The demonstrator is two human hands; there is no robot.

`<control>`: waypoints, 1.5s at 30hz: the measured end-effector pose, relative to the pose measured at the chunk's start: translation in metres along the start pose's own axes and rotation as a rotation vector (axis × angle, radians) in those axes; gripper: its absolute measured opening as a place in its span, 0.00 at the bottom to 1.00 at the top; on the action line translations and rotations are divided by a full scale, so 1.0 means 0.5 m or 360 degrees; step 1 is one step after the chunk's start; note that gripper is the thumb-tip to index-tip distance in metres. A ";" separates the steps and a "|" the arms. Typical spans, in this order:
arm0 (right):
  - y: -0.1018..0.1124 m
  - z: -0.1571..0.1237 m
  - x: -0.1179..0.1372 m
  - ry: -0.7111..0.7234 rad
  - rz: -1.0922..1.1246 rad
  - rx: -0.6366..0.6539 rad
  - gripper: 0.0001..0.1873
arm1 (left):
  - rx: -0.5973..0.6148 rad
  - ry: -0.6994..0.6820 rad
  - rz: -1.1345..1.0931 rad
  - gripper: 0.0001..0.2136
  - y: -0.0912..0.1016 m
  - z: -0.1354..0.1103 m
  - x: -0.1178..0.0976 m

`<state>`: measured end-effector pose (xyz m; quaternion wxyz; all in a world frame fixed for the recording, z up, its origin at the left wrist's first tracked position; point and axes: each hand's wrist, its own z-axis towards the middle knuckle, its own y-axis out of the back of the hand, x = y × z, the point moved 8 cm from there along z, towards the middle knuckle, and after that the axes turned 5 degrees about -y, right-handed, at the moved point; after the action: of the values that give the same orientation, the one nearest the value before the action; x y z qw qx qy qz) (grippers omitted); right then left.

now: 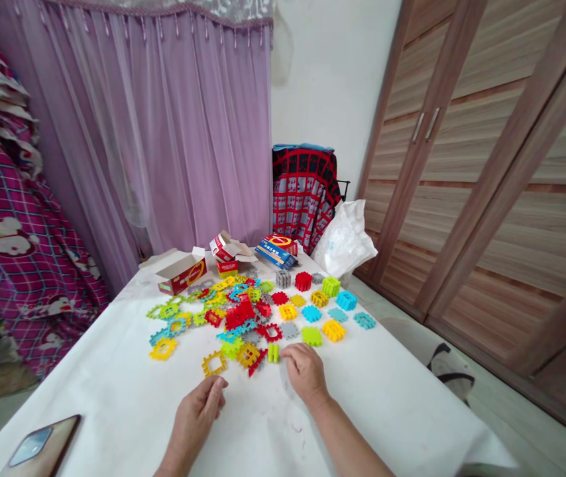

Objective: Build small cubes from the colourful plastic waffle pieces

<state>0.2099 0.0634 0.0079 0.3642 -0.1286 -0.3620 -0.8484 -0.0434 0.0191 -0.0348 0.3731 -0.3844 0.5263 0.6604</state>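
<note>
Lime-green plastic, by its look, makes up the small notched piece [274,353] nearest the right hand [305,372], below the centre of the frame. I judge it light and stiff, slightly slick but hardly fragile, and would take it by its opposite sides, where the notches give purchase. From my remote seat I see the right hand curled just beside that piece; whether it touches the piece, or holds anything inside, I cannot tell. The left hand [197,412], lower centre, is loosely curled, thumb on top, its palm hidden from me, nearest the hollow yellow plastic square [206,366]. Above both hands spreads a loose heap of multicoloured toothed plastic pieces [240,317]; right of it sit toothed plastic stacks and flat tiles [334,330] in similar colours. Farther up, on the white-covered table [124,404], I make out an open red-and-white cardboard box [181,275] and a blue plastic packet [274,255], with a bulging white plastic bag [345,238] to their right. A tan phone [57,444] lies at lower left.
</note>
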 end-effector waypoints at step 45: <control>0.038 0.092 -0.024 0.0119 0.0295 -0.0200 0.14 | -0.0315 -0.0040 0.0346 0.21 0.109 0.175 -0.073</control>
<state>0.2298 0.0929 0.0444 0.4456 -0.1524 -0.2808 -0.8363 -0.0868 0.0925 0.0337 0.2663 -0.3517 0.4925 0.7503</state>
